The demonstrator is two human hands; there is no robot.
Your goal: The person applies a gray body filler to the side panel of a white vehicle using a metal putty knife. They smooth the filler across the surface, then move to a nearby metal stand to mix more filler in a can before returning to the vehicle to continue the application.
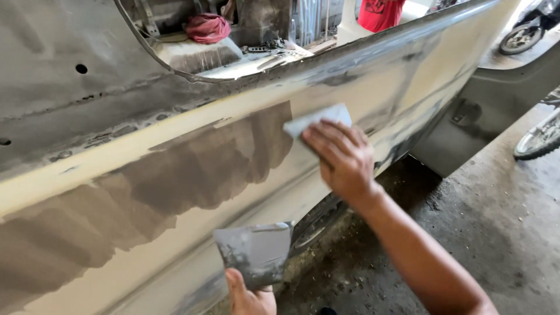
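Panel: cream car body side (175, 146) fills the left and middle of the view, tilted, with a broad grey patch of filler (198, 169) spread along its length.
Right hand: your right hand (341, 157) presses flat on the panel at the right end of the grey patch, its grip closed over a pale grey spreader (318, 119); only the spreader's upper edge and left corner show past your fingers.
Left hand: your left hand (248, 297) sits at the bottom edge of the view, grip closed on the lower corner of a smeared grey mixing board (256, 251), held up just in front of the panel's lower edge.
Key relation: the spreader lies above and to the right of the board, near but apart; the filler patch runs its long axis leftward from the spreader, so your right hand is the nearer one to it.
Edges: panel's top lip and open window frame (192, 70) lie above the spreader; a wheel arch (326, 216) sits just below your right wrist.
Open room: bare cream panel lies right of the spreader; concrete floor (484, 221) spreads beyond your forearm.
Background: a motorbike wheel (539, 140) stands at the right edge, well apart.
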